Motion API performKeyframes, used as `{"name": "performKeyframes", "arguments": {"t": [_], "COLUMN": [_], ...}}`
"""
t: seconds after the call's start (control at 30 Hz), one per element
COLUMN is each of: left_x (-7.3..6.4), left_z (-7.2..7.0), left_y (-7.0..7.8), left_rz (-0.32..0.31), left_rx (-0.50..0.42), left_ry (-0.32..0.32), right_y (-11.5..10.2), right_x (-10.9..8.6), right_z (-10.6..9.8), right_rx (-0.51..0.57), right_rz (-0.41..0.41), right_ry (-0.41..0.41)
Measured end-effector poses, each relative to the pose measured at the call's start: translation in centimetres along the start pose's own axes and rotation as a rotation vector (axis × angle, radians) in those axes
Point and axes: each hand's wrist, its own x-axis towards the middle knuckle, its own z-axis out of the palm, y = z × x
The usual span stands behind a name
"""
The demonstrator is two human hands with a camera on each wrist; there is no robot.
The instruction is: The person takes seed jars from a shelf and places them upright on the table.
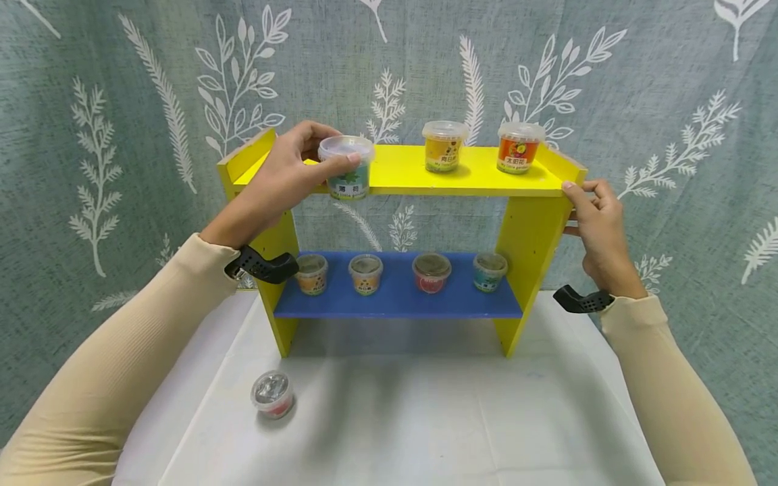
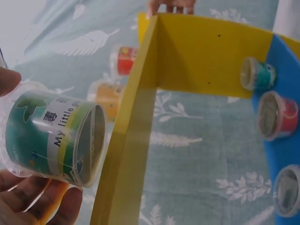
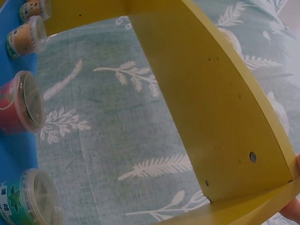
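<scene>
My left hand (image 1: 298, 158) grips a small clear plastic tub with a green label (image 1: 349, 177) between thumb and fingers, at the left part of the yellow top shelf (image 1: 401, 169). In the left wrist view the green tub (image 2: 49, 133) is beside the shelf's front edge; whether it touches the board I cannot tell. My right hand (image 1: 598, 226) holds the upper right corner of the shelf unit, thumb at the front edge and fingers behind the side panel. A yellow-labelled tub (image 1: 442, 147) and an orange-red tub (image 1: 519, 148) stand on the top shelf, right of the held one.
On the blue lower shelf (image 1: 389, 307) stand an orange tub (image 1: 313, 275), another orange tub (image 1: 366, 275), a red tub (image 1: 431, 273) and a teal tub (image 1: 489, 272). One more red-labelled tub (image 1: 272, 395) sits on the white table (image 1: 425, 412), front left. A patterned curtain (image 1: 152, 189) hangs behind.
</scene>
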Motion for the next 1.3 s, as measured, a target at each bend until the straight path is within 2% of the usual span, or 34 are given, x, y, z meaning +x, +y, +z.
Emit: {"name": "performKeyframes", "arguments": {"t": [0.23, 0.57, 0.77, 1.0, 1.3], "left_x": [-1.1, -2.9, -4.0, -5.4, -7.0], "left_z": [0.4, 0.5, 0.9, 1.6, 1.9], "left_y": [0.2, -0.8, -1.8, -3.5, -5.4], "left_rz": [0.014, -0.014, -0.033, -0.023, -0.026], "left_rx": [0.035, 0.083, 0.11, 0.128, 0.11], "left_ry": [-0.017, -0.106, -0.132, -0.165, -0.233], "right_y": [0.0, 0.0, -0.2, -0.3, -0.3], "right_x": [0.0, 0.0, -0.1, -0.2, -0.2], "right_z": [0.0, 0.0, 0.0, 0.0, 0.0], "right_rx": [0.017, 0.01, 0.023, 0.051, -0.001], "right_rz": [0.01, 0.001, 0.003, 0.005, 0.007], "right_ry": [0.001, 0.004, -0.008, -0.019, -0.001]}}
